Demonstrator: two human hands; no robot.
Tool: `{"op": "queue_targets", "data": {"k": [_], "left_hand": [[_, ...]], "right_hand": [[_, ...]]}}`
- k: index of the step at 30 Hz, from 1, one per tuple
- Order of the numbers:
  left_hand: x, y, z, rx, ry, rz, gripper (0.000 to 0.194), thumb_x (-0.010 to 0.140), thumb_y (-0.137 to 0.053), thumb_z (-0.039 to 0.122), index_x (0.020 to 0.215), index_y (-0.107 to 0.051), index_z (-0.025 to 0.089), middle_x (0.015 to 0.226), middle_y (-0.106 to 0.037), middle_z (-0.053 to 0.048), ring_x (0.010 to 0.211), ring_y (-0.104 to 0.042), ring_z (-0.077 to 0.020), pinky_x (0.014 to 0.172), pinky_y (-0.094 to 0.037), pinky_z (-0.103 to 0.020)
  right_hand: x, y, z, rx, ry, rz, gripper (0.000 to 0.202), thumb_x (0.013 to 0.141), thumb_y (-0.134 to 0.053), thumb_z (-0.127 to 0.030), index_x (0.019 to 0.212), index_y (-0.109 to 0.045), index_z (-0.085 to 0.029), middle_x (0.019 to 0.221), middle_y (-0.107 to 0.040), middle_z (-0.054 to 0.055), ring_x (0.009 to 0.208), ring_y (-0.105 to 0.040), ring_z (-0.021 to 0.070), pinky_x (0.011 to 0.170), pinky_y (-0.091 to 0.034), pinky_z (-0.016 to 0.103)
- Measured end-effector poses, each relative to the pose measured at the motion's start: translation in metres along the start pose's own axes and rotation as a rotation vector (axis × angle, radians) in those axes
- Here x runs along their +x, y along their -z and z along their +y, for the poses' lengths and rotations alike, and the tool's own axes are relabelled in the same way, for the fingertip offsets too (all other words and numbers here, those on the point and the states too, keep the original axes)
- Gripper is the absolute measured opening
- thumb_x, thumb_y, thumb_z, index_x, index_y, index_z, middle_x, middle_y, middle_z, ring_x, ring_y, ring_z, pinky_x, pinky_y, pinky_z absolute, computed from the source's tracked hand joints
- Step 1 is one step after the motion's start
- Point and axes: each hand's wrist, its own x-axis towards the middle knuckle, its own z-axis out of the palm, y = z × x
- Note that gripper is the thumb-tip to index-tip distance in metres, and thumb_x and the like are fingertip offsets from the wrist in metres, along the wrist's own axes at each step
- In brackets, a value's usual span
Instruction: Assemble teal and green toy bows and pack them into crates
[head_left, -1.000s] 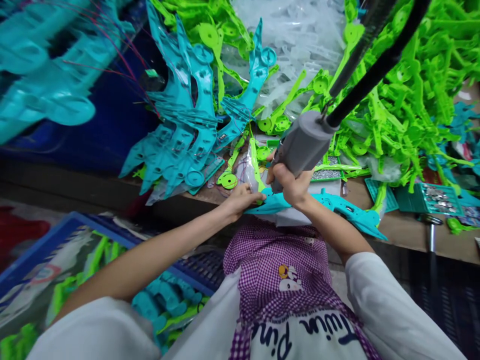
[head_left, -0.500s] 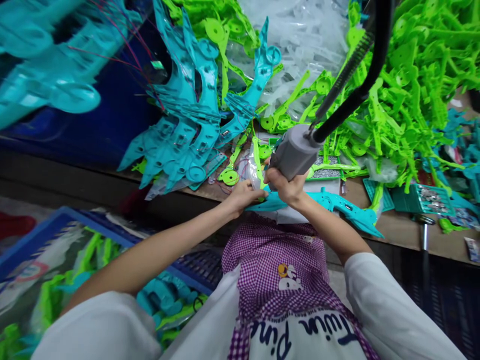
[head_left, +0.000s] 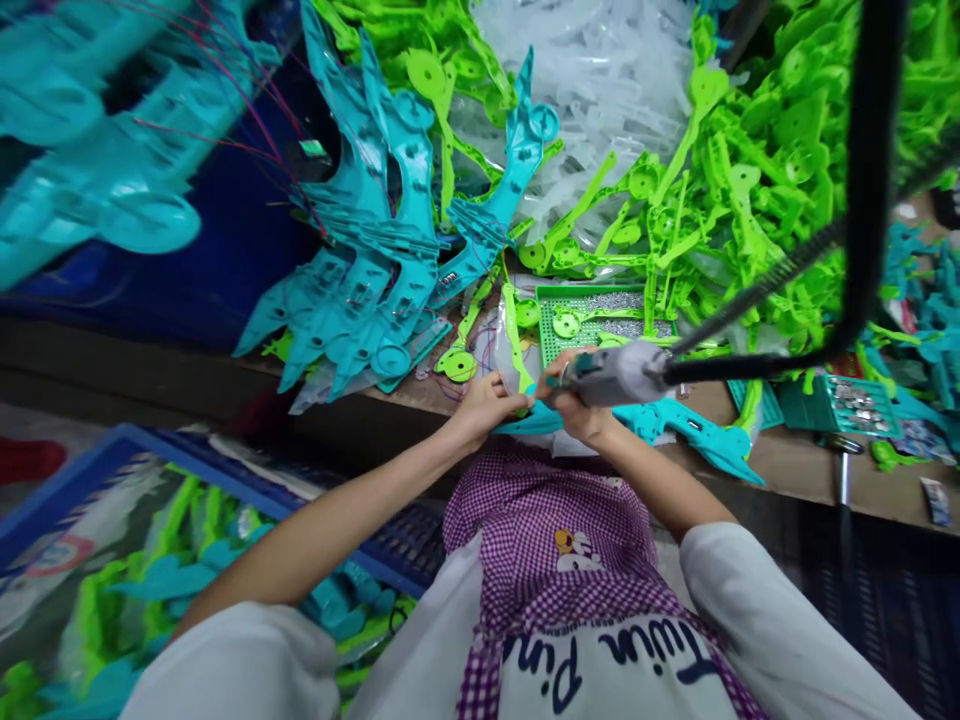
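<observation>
A grey power screwdriver (head_left: 619, 373) is gripped in my right hand (head_left: 576, 405), tilted over with its tip toward my left hand and its black cable running off to the right. My left hand (head_left: 487, 408) pinches the left end of a teal plastic shell (head_left: 694, 430) that lies along the table's front edge. The shell's middle is hidden behind my right hand. A lime-green arm piece (head_left: 516, 330) stands just beyond my left fingertips. Behind the screwdriver sits a green basket (head_left: 551, 325) with small screws in it.
Teal shells (head_left: 405, 200) with thin red wires are stacked at the left. Lime-green parts (head_left: 795, 180) heap up at the right, beside clear plastic bags (head_left: 585, 80). A hammer (head_left: 844, 470) and a box of metal pieces (head_left: 862, 400) are at right. A blue crate (head_left: 45, 480) stands lower left.
The screwdriver has swung from nearly upright to lying over toward the right, and its cable has shifted right. The basket of screws shows more now. My left hand stays on the shell.
</observation>
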Motion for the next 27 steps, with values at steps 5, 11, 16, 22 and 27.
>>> {"op": "queue_targets", "data": {"k": [5, 11, 16, 22, 27], "left_hand": [[-0.002, 0.002, -0.001, 0.001, -0.007, 0.002, 0.052, 0.046, -0.085, 0.019, 0.093, -0.063, 0.014, 0.076, -0.074, -0.001, 0.061, -0.066, -0.0132, 0.060, -0.053, -0.024], [-0.001, 0.006, -0.001, -0.006, 0.030, -0.020, 0.056, 0.053, -0.087, 0.020, 0.104, -0.064, 0.015, 0.085, -0.075, -0.004, 0.068, -0.069, -0.0136, 0.067, -0.056, -0.025], [-0.004, 0.023, 0.011, 0.114, 0.040, -0.189, 0.092, 0.056, -0.090, 0.021, 0.138, -0.049, 0.020, 0.092, -0.075, -0.005, 0.081, -0.072, -0.0184, 0.075, -0.058, -0.027], [-0.004, 0.047, 0.014, 0.245, 0.148, -0.308, 0.118, 0.060, -0.089, 0.022, 0.156, -0.021, 0.021, 0.077, -0.073, -0.004, 0.065, -0.071, -0.0186, 0.063, -0.058, -0.027], [0.002, 0.045, 0.003, 0.203, 0.074, -0.253, 0.099, 0.054, -0.092, 0.030, 0.138, -0.042, 0.018, 0.075, -0.074, -0.003, 0.069, -0.072, -0.0185, 0.066, -0.059, -0.026]], "right_hand": [[0.002, -0.012, -0.022, -0.030, 0.043, 0.456, 0.057, 0.081, -0.044, -0.078, 0.096, -0.062, -0.026, 0.066, -0.053, 0.000, 0.056, -0.059, 0.0158, 0.058, -0.056, 0.033], [0.040, 0.003, -0.026, -0.044, 0.056, 0.611, 0.060, 0.086, -0.035, -0.077, 0.092, -0.062, -0.024, 0.060, -0.047, -0.001, 0.050, -0.054, 0.0141, 0.052, -0.049, 0.031], [0.066, 0.029, 0.009, -0.046, 0.014, 0.498, 0.052, 0.084, -0.046, -0.071, 0.077, -0.062, -0.022, 0.053, -0.047, -0.004, 0.046, -0.050, 0.0111, 0.048, -0.043, 0.028], [0.080, 0.030, 0.042, 0.007, 0.007, 0.395, 0.047, 0.080, -0.052, -0.067, 0.070, -0.060, -0.022, 0.049, -0.048, -0.006, 0.044, -0.049, 0.0104, 0.048, -0.043, 0.027], [0.079, 0.031, 0.052, 0.022, 0.023, 0.389, 0.046, 0.082, -0.049, -0.065, 0.068, -0.058, -0.022, 0.049, -0.048, -0.005, 0.045, -0.052, 0.0109, 0.050, -0.045, 0.027]]}}
